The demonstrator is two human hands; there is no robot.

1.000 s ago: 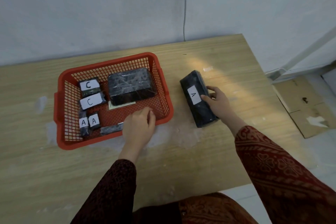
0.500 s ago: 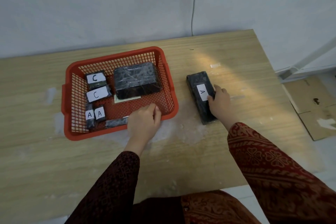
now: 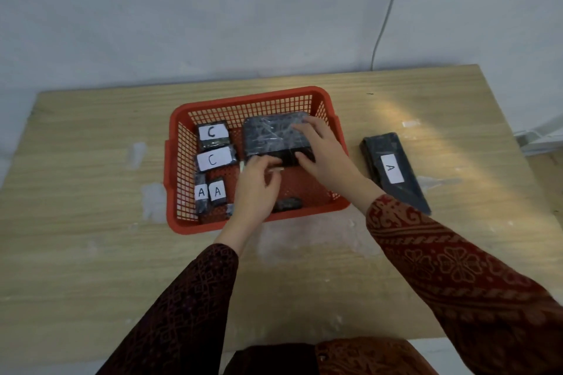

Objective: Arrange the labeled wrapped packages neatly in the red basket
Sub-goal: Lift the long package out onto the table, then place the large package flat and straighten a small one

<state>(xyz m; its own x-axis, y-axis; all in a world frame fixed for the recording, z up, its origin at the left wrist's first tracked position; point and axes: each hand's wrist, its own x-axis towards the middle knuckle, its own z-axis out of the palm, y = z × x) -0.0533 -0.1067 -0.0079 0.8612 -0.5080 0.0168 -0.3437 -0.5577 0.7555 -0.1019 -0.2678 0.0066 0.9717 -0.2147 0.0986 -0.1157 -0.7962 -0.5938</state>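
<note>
Wrapped packages mostly sit in the red basket (image 3: 243, 103) already, which stands near the middle of the table (image 3: 91, 253) towards its far edge. Along the basket's left wall lie two C-labelled packages (image 3: 212, 143) and, nearer the front wall, two small A-labelled packages (image 3: 210, 192). A large unlabelled-looking package (image 3: 268, 134) fills the far right part, and a small dark package (image 3: 288, 203) lies by the front wall.

Left to do, as I judge it: the long A-labelled package (image 3: 393, 169) lies on the table to the right of the basket, just beside it, and the large one is being squared up.

The left hand (image 3: 259, 183) curls its grip at the near edge of the large package, and the right hand (image 3: 320, 146) clasps its right end, thumb on the near face.

A second ago the right hand rested on the long package and the left hand on the basket's front rim; both have since moved into the basket, leaving the long package free.
</note>
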